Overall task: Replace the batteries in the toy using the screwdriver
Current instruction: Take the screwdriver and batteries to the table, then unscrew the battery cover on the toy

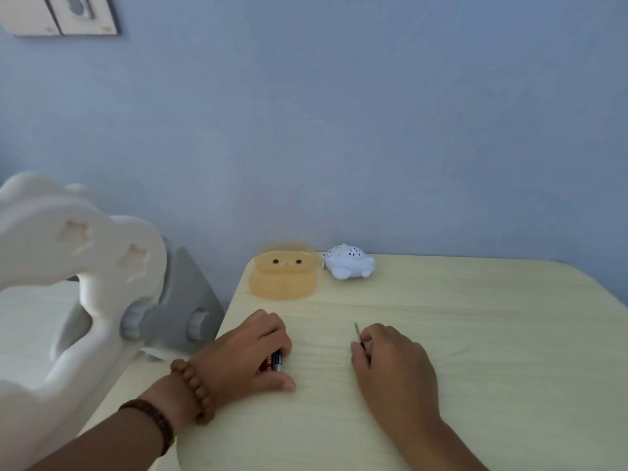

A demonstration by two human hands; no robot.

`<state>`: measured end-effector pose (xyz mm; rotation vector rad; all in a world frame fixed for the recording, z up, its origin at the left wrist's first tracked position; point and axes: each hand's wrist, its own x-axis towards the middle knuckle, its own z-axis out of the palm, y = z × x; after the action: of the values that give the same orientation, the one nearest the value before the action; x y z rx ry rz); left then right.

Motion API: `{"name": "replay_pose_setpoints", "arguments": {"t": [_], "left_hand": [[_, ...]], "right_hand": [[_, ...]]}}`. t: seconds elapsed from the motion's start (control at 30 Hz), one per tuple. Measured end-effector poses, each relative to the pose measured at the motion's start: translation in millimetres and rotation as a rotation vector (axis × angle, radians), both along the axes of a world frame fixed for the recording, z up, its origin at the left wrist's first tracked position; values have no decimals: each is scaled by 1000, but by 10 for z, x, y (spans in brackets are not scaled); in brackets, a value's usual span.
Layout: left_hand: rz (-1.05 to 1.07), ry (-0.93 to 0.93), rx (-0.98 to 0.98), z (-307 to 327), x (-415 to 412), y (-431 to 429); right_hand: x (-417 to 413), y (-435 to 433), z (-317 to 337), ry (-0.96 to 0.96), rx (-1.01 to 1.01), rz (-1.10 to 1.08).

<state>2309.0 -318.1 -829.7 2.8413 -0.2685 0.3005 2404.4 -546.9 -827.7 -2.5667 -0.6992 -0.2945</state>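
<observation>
Flanking bare table (475,317), hands grip batteries (276,361) and, seemingly, screwdriver (359,334).

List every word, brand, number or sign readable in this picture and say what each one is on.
Nothing here reads clearly.
Batteries under the left hand: red and blue label with print, too blurred to read.
Wall plates at top left: small marks, too small to read.
White toy, orange toy: no lettering visible.
</observation>
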Motion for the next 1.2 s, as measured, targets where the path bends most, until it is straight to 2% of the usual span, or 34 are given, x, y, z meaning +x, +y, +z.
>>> {"name": "replay_pose_setpoints", "arguments": {"t": [0.27,0.37,0.47,0.57,0.77,0.93,1.03,1.13,1.2], "left_hand": [[16,-18,79,55,-35,-43],[62,-58,85,123,-90,-66],[105,-129,115,240,-135,-71],[119,-196,107,318,-164,-55],[142,-235,48,298,-227,40],[168,-245,44,333,-270,63],[180,-263,57,395,-266,6],[212,-321,75,496,-211,-116],[198,-374,75,585,-154,-246]], "right_hand": [[27,-5,-29,46,43,8],[159,-24,63,153,272,-20],[482,-14,204,113,390,-3],[862,102,355,127,291,79],[1365,494,373,210,-96,225],[1436,605,285,170,-115,250],[1331,525,384,192,-36,262],[1080,297,595,247,192,247],[871,131,761,358,301,276]]}}
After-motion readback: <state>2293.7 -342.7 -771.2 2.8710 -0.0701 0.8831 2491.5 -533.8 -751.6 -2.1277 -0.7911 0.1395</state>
